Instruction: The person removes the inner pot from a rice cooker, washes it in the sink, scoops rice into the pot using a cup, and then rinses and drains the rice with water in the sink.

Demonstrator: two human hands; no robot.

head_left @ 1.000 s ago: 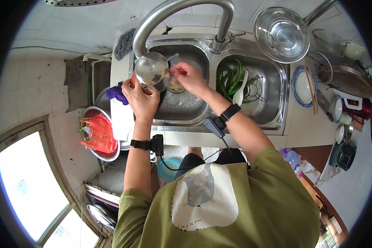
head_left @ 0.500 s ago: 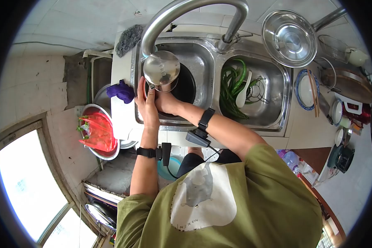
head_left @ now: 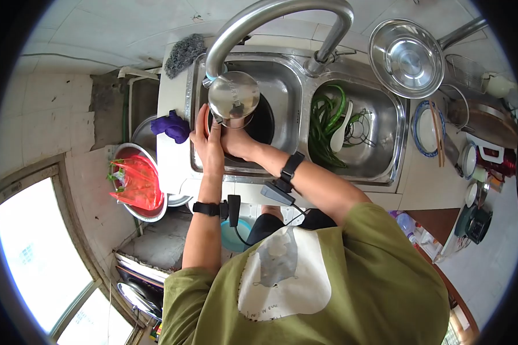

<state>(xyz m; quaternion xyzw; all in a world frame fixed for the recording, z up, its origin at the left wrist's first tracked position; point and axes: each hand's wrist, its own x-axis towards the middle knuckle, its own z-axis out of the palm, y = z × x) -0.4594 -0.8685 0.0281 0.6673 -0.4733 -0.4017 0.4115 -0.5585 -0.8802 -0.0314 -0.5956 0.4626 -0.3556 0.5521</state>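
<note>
Gripping the edge of a dark round pan (head_left: 265, 123), the left hand (head_left: 208, 146) has its fingers straight along the orange-red outer side and its thumb set apart toward the rim. The right hand (head_left: 236, 141) reaches over the near side of the pan, just beside the left; its fingers are hidden under a round see-through disc (head_left: 234, 95), so how far they are open, or what they hold, cannot be told. Both wrists wear black bands with small black boxes.

The pan sits in the left basin (head_left: 288, 86) of a double steel sink, with the disc just below the spout of a curved metal faucet (head_left: 270, 11). In the right basin (head_left: 380, 149) lie long green vegetables (head_left: 322, 144), a white spoon (head_left: 337, 140) resting against them, and a thin wire piece (head_left: 360, 129) beside it.

On the table (head_left: 420, 184) left of the sink are a crumpled purple cloth (head_left: 171, 126) and, farther back, a grey scrubber (head_left: 184, 56). To the right, chopsticks (head_left: 439, 138) lie across a blue-rimmed plate (head_left: 425, 131). Beyond the table's left edge, a metal bowl (head_left: 161, 207) holds a red plastic bag (head_left: 141, 187).
</note>
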